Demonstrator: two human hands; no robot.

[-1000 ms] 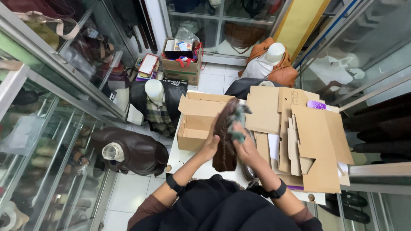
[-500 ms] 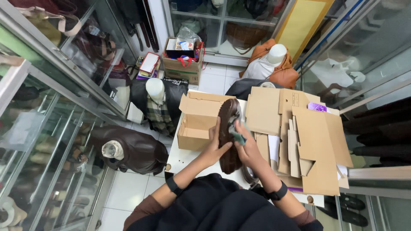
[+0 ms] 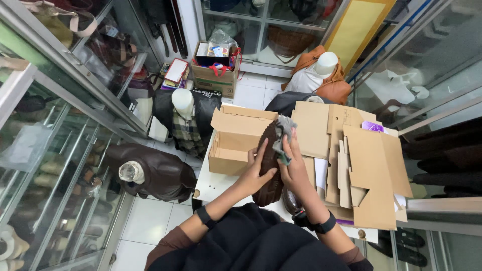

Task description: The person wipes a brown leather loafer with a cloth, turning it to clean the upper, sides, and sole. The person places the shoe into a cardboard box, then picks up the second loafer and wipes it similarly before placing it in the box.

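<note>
Head view, looking straight down over a small white table in a shop aisle. At far left, glass display cases line the floor; beside them stand two mannequin busts, one wearing a brown leather jacket and one in a dark jacket with a plaid scarf. On the tiled floor beyond sits a cardboard carton filled with small items. On the table's left part lies an open, empty cardboard box, flaps raised. Just right of it, a dark brown leather shoe is held above the table edge, sole side toward the camera. The left hand wraps its fingers around the shoe's left side, gripping it. The right hand is clenched around a grey cloth, pressing it against the shoe's upper right edge. Both wrists carry dark bands. Right of the hands, flattened cardboard sheets lie stacked and overlapping across the table, with a purple item showing between them. Behind these stands another bust in an orange-brown jacket.
</note>
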